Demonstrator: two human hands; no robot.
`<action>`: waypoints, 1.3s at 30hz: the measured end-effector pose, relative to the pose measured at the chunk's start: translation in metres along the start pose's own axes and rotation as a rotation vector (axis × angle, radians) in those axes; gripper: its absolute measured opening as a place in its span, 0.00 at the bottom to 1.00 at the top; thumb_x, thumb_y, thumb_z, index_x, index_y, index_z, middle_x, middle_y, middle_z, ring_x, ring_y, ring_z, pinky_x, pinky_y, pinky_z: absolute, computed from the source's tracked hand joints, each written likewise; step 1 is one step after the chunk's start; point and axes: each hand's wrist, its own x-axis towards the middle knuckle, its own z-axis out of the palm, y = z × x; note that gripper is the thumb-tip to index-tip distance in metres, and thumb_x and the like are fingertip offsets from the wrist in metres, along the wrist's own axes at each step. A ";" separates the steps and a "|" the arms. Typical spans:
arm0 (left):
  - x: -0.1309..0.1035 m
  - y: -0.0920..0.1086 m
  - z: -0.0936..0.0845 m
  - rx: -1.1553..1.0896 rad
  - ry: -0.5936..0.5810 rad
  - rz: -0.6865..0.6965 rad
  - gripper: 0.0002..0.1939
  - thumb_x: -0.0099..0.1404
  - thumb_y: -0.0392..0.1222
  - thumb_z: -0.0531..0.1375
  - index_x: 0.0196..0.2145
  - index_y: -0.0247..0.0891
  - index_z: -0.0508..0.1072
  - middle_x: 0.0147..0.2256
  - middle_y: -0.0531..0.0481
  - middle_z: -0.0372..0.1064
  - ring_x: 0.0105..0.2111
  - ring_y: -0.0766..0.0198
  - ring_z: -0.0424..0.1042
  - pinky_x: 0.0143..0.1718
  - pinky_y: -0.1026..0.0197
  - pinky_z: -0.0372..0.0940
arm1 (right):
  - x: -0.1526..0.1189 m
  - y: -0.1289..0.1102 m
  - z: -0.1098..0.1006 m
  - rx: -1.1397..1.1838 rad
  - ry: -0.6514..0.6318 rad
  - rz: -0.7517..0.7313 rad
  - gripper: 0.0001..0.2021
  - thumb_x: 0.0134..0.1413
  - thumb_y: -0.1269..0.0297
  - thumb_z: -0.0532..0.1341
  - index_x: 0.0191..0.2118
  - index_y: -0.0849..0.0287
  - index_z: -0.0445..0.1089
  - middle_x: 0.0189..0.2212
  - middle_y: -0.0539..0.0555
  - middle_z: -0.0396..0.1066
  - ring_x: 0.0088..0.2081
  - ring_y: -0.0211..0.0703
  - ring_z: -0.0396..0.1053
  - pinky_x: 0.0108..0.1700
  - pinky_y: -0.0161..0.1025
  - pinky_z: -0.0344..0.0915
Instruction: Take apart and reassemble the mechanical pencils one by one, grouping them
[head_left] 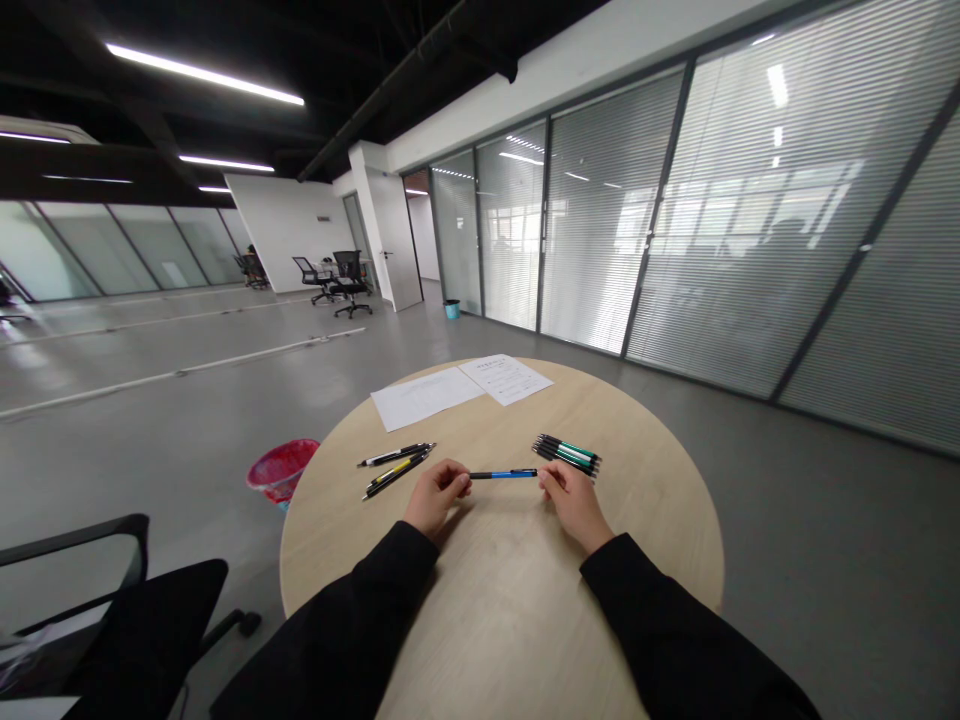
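Observation:
A blue and black pen (pixel 504 474) is stretched level between my two hands, over the middle of the round table. My left hand (pixel 441 494) pinches its black end. At the other end, the fingers of my right hand (pixel 571 500) are closed on the blue barrel's tip. Left of my left hand lie several pens, among them a yellow and black pen (pixel 397 474) and a black and white pen (pixel 394 455). Just behind my right hand, a row of several pens, including a green and black pen (pixel 574 447), rests side by side.
Two printed sheets, a left paper (pixel 427 397) and a right paper (pixel 506 379), lie at the far side of the wooden table (pixel 637 460). A red bin (pixel 283 470) stands on the floor to the left, near a black chair (pixel 150 620). Glass partitions run behind.

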 end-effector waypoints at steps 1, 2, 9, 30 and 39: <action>0.000 0.000 0.000 0.003 -0.002 -0.004 0.15 0.58 0.50 0.67 0.31 0.34 0.72 0.23 0.52 0.71 0.24 0.67 0.69 0.29 0.63 0.65 | 0.000 0.000 0.000 -0.004 0.002 -0.003 0.14 0.61 0.53 0.57 0.31 0.58 0.70 0.24 0.52 0.71 0.26 0.43 0.68 0.31 0.37 0.63; 0.000 0.000 0.000 0.006 -0.003 -0.006 0.15 0.58 0.50 0.67 0.31 0.34 0.72 0.23 0.52 0.71 0.25 0.67 0.69 0.30 0.63 0.65 | 0.000 0.000 0.000 -0.008 0.004 -0.005 0.14 0.61 0.53 0.57 0.31 0.58 0.70 0.24 0.52 0.71 0.26 0.43 0.68 0.31 0.37 0.63; 0.000 0.001 0.000 0.019 0.001 -0.007 0.15 0.57 0.50 0.67 0.30 0.34 0.72 0.23 0.53 0.71 0.24 0.67 0.68 0.29 0.64 0.63 | 0.000 0.000 0.001 -0.032 0.004 -0.009 0.14 0.62 0.54 0.56 0.30 0.58 0.68 0.22 0.49 0.68 0.24 0.40 0.65 0.29 0.35 0.59; 0.000 0.003 0.001 0.002 -0.003 -0.003 0.17 0.56 0.52 0.68 0.30 0.34 0.72 0.23 0.52 0.71 0.24 0.66 0.69 0.29 0.62 0.64 | -0.001 -0.004 -0.001 -0.120 0.012 -0.031 0.15 0.63 0.55 0.54 0.29 0.57 0.66 0.21 0.48 0.64 0.25 0.41 0.62 0.30 0.36 0.55; 0.000 0.007 0.003 -0.002 -0.001 -0.014 0.16 0.56 0.50 0.68 0.30 0.35 0.72 0.22 0.53 0.70 0.23 0.67 0.68 0.28 0.64 0.63 | 0.000 -0.001 0.001 -0.135 -0.001 -0.054 0.16 0.65 0.54 0.53 0.28 0.57 0.65 0.21 0.49 0.65 0.26 0.41 0.63 0.30 0.36 0.55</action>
